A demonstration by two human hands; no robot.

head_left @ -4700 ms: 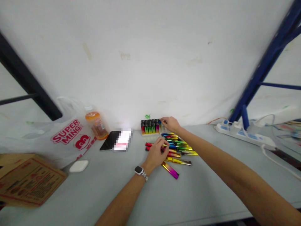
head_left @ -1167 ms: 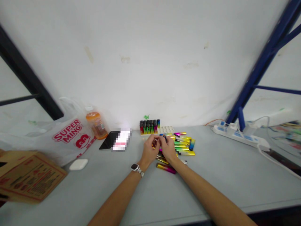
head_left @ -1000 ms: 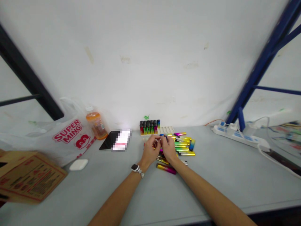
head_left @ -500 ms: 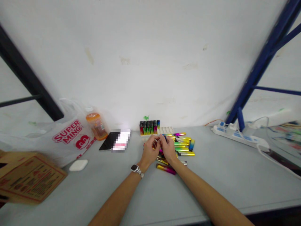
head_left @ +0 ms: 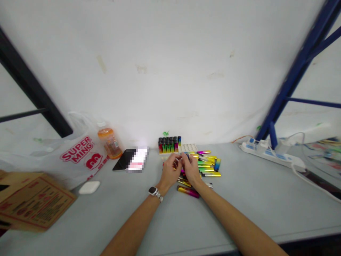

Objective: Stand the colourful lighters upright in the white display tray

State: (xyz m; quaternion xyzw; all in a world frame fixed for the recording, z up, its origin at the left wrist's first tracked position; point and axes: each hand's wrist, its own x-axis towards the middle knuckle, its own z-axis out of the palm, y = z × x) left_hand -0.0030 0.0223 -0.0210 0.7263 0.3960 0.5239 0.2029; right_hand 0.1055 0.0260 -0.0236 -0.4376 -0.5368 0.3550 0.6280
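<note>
My left hand (head_left: 169, 171), a watch on its wrist, and my right hand (head_left: 190, 170) meet over a heap of shiny multicoloured lighters (head_left: 207, 165) on the grey table (head_left: 239, 199). Both hands are curled, fingertips together, pinching a lighter between them; it is mostly hidden. Just behind stands a white slotted tray (head_left: 189, 147) whose left part holds a row of upright lighters (head_left: 168, 144). A pink and yellow lighter (head_left: 188, 191) lies nearest me.
A black phone (head_left: 125, 159), an orange drink bottle (head_left: 109, 143), a white plastic bag (head_left: 71, 156), a white earbud case (head_left: 89, 187) and a cardboard box (head_left: 32, 201) lie at the left. A white power strip (head_left: 269, 153) with cables and a blue rack post (head_left: 295, 71) are at the right.
4.7 s ago my right hand reached to the tray's lighter row; it has drawn back to join my left hand over the heap. Over the last second both hands barely move.
</note>
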